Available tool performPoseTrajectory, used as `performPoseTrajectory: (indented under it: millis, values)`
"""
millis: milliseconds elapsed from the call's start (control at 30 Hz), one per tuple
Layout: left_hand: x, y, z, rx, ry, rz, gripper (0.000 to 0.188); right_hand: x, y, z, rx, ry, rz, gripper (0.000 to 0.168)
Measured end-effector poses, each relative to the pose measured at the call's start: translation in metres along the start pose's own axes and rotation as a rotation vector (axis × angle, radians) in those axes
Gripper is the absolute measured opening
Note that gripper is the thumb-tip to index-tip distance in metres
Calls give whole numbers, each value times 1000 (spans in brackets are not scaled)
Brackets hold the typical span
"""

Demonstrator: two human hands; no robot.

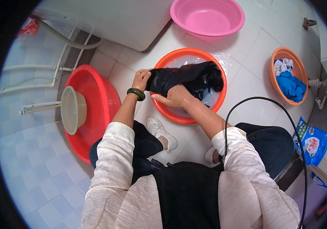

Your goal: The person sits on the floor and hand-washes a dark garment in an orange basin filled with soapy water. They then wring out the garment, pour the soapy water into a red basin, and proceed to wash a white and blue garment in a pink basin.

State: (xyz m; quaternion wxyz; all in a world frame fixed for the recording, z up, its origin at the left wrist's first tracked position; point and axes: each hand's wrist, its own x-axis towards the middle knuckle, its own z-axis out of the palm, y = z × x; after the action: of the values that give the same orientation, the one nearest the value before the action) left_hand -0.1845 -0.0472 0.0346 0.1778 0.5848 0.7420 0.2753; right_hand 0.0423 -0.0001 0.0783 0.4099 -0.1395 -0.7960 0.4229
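Observation:
A wet black garment (180, 75) lies partly in soapy water (190, 59) inside an orange-red plastic basin (190, 119) on the floor. At the basin's left rim, my left hand (142, 80) grips one end of the cloth, raised over the edge; a dark green bangle (136, 94) circles that wrist. My right hand (177, 97) is above the near side of the basin, its fingers tucked under a fold of the garment and its thumb pointing left. Those fingertips are hidden by the black fabric.
A pink basin (206, 31) stands beyond, beside a white appliance (117, 23). To the left, a large red tub (106, 94) leans with a small pale basin (73, 110). At right are an orange basin (301, 64) of clothes, a blue detergent bag (314, 140) and a black cable (262, 98).

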Motion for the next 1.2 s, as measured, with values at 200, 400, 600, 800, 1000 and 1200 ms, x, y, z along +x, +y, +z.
performPoseTrajectory:
  millis: [200,400,600,800,1000,1200]
  values:
    - [15,-2,20,-338,133,-168,26,-14,65,-35,338,723,912,47]
    - [66,14,104,-306,7,-381,47,-49,154,-35,865,978,1048,46]
    - [53,1,151,-19,-258,-483,85,-53,202,-21,352,816,1258,54]
    - [57,-31,186,335,-645,-540,61,-87,261,15,186,727,1260,50]
    - [47,-16,190,309,-511,-684,37,-108,290,18,593,594,1478,46]
    - [37,39,164,-414,26,-138,36,-32,217,-33,1370,509,1371,47]
